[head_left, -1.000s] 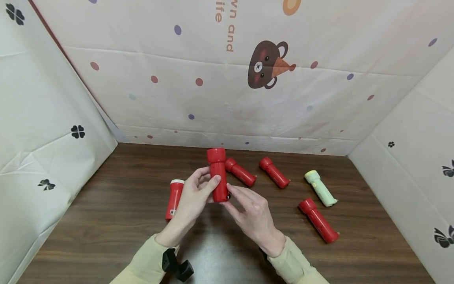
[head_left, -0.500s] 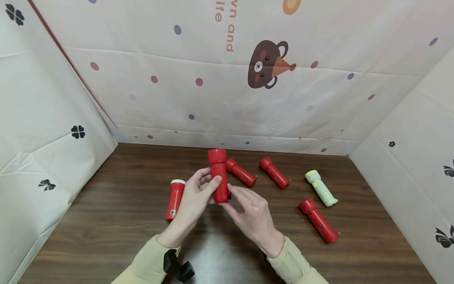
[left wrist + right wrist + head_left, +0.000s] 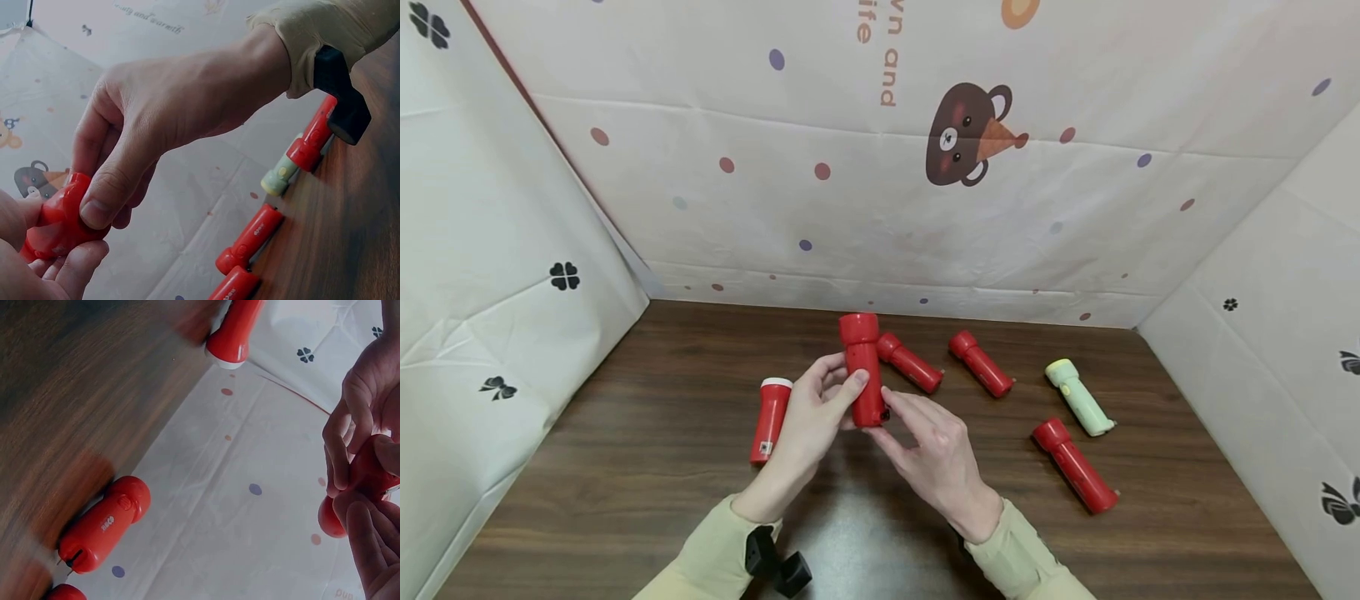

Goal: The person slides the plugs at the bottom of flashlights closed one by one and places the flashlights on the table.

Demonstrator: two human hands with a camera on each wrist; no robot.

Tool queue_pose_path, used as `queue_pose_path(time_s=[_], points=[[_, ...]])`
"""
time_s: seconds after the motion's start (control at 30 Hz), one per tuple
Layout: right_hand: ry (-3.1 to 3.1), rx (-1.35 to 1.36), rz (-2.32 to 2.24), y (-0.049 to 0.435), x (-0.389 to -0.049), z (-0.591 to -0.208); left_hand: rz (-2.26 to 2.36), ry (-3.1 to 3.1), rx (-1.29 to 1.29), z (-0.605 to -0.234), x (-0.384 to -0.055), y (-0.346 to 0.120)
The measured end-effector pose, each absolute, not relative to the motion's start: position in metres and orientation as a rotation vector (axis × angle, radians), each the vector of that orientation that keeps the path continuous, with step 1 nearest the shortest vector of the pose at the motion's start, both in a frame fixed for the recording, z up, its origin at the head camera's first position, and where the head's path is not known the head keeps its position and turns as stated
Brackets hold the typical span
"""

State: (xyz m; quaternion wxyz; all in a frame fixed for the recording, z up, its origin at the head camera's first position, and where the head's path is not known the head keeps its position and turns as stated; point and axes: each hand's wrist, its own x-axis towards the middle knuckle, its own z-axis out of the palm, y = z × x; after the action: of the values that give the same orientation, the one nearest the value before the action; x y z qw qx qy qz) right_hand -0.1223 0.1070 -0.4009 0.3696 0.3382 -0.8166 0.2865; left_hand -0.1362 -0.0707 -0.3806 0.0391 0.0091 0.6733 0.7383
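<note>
A red flashlight is held above the table, its wide head pointing to the back wall. My left hand grips its body, thumb laid across the front. At the tail end, my right hand pinches it between thumb and fingers, beside a small black part. The left wrist view shows the right thumb pressed on the red tail. Left of the left hand lies another red flashlight with a white rim and a small label, partly hidden behind the wrist.
Behind and right of the hands, two red flashlights lie on the brown wooden table. A pale green flashlight and a red one lie farther right. A printed white sheet walls the back and sides.
The held flashlight has shifted very slightly to the right. Both hands keep the same hold, and the flashlights on the table stay where they were.
</note>
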Motion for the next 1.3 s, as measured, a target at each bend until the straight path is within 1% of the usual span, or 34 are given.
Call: queue_pose_path(time_s=[0.4, 1.0, 1.3], points=[[-2.158, 0.900, 0.886, 0.111, -0.125, -0.396, 2.279, 2.054, -0.006, -0.383, -0.139, -0.073], [-2.208, 0.842, 0.853, 0.111, -0.124, -0.397, 2.269, 2.098, -0.030, -0.386, -0.139, -0.071], [-2.333, 0.861, 0.854, 0.109, -0.126, -0.400, 2.163, 2.140, -0.057, -0.393, -0.136, -0.077]])
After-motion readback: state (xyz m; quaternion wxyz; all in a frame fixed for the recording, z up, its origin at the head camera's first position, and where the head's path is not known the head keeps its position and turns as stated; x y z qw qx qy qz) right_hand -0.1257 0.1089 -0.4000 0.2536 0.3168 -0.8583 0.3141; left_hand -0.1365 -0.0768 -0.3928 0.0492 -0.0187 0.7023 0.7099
